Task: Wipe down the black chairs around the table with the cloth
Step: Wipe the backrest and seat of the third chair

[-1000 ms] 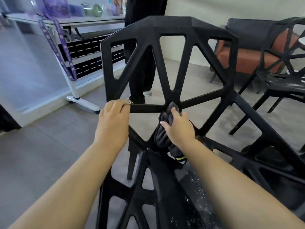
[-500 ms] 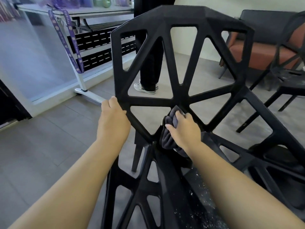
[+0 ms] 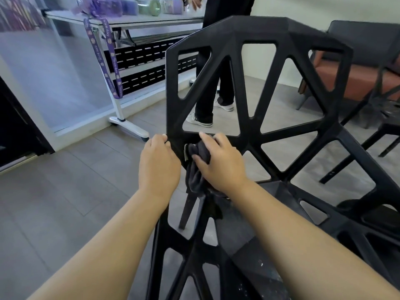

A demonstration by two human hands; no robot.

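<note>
A black chair (image 3: 249, 87) with an open lattice back fills the middle of the view, its speckled seat below. My left hand (image 3: 159, 162) grips the left edge of the backrest at its lower corner. My right hand (image 3: 219, 164) presses a bunched dark grey cloth (image 3: 198, 169) against the lower-left strut of the backrest, right beside my left hand. Part of the cloth hangs down under my palm.
A person in dark trousers (image 3: 216, 79) and light shoes stands just behind the chair. A white-legged table (image 3: 129, 18) with purple items and a hanging lanyard (image 3: 108, 61) stands at back left. Another black chair (image 3: 387, 118) and an orange-seated sofa (image 3: 357, 76) are at right.
My right hand has slid the cloth leftward from the centre hub of the backrest to its lower-left strut, close to my left hand. The view has shifted, so the chair sits further right.
</note>
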